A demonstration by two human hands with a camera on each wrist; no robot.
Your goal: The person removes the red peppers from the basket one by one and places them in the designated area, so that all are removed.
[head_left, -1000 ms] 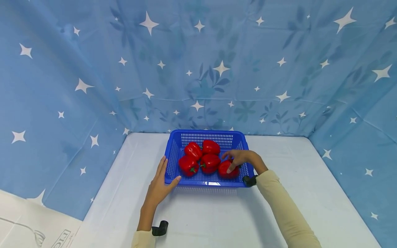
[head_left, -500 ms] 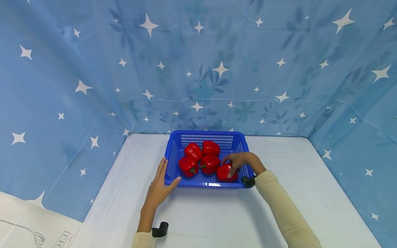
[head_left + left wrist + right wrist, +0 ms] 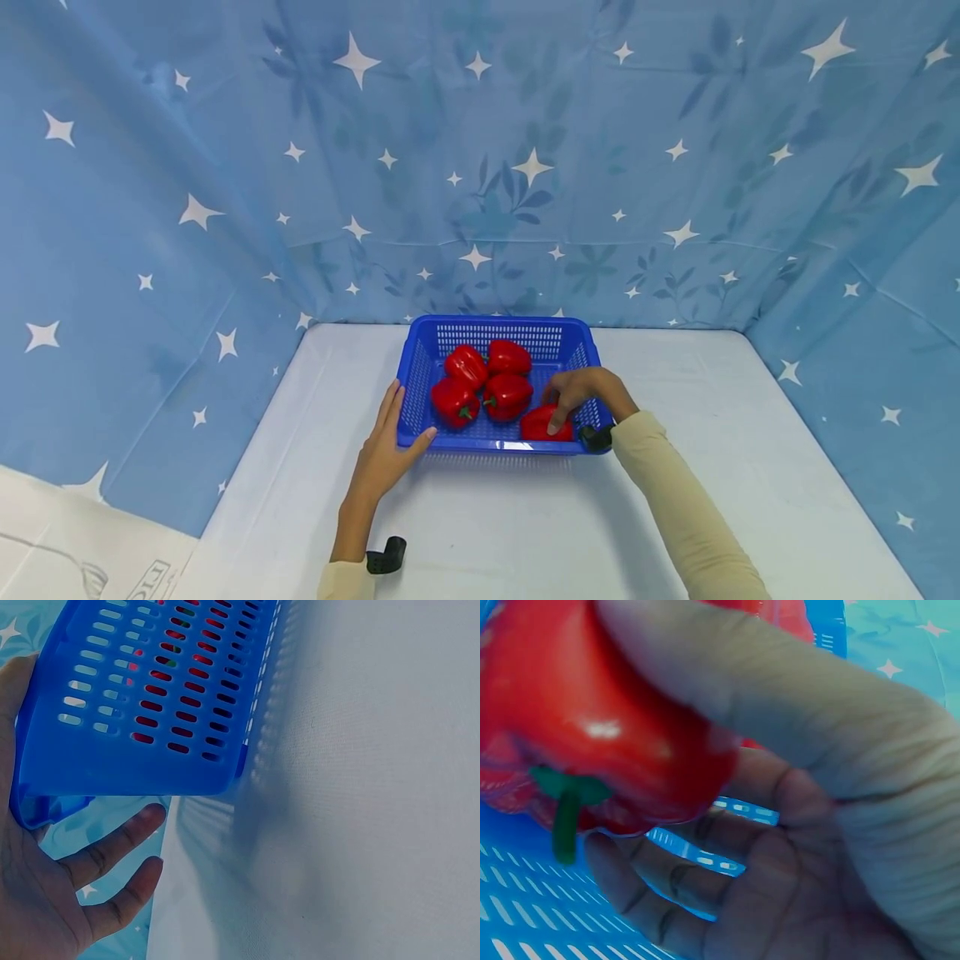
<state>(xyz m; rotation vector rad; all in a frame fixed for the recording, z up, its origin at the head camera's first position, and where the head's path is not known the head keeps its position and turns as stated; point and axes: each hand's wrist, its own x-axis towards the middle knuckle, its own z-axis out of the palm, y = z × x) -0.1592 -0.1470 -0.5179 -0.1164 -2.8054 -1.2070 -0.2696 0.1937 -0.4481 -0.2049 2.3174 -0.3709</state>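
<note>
A blue plastic basket (image 3: 498,323) stands on the white table with several red bell peppers in it. My right hand (image 3: 573,392) grips the bell pepper (image 3: 546,423) at the front right, thumb along one side and fingers curled about the other. In the right wrist view this pepper (image 3: 592,720) shows its green stem, tilted over the basket floor. My left hand (image 3: 386,454) rests against the basket's front left corner, its fingers fairly straight. The left wrist view has two spread fingers (image 3: 124,836) off the slotted wall, with part of the hand hidden behind the rim.
Inside the basket, left of the held pepper, other bell peppers (image 3: 507,396) sit close together. A blue star-patterned curtain (image 3: 480,167) hangs behind and on both sides. The white tabletop (image 3: 487,533) spreads around the basket. Pale printed material (image 3: 82,542) lies at lower left.
My right hand has closed more firmly on the front right bell pepper, shifting it slightly left and toward the basket's front wall and turning it. My left hand has stayed put.
</note>
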